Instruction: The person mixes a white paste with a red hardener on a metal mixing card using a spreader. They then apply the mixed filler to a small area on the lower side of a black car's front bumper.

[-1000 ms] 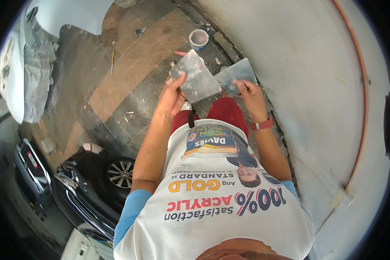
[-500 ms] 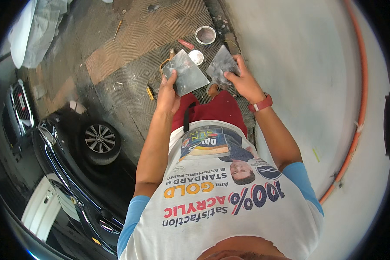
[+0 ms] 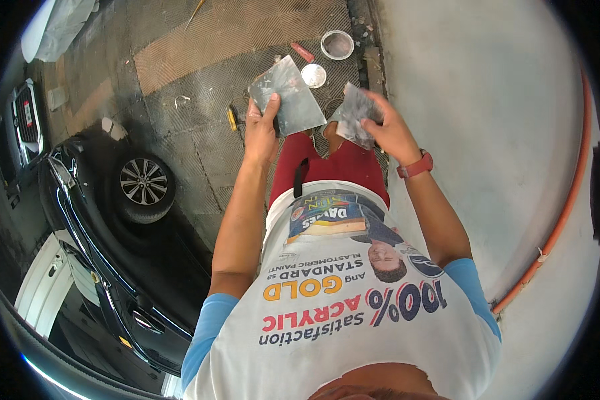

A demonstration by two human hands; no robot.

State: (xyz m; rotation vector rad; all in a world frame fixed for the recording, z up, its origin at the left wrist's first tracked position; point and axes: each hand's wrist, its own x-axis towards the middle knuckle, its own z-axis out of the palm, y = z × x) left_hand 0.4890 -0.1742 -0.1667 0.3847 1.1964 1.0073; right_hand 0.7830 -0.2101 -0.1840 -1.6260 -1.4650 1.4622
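Since half a second ago, the right hand [image 3: 390,130] has drawn a smaller, thin, smeared grey plate [image 3: 355,119] back toward the body, so that it lies lower and a little farther to the right of the larger, thin, square grey plate [image 3: 293,103], whose face is streaked with white. The left hand [image 3: 262,132] has its fingers closed on the larger plate's near left edge, thumb on top. The right hand's fingers, slightly blurred, pinch the smaller plate, thumb on the upper face. On the patterned floor [image 3: 200,60], just right of the larger plate in view, shows a round white disc [image 3: 313,75]; beyond the larger plate lie a small red elongated object [image 3: 303,53] and, farther right, a round white-rimmed tub [image 3: 337,45] with greyish contents. A small yellow-and-dark elongated tool [image 3: 232,119] lies left of the larger plate. Well to its lower left stands a glossy black car [image 3: 93,220]; well to its right, a pale wall [image 3: 473,100] carries an orange tube [image 3: 571,187].
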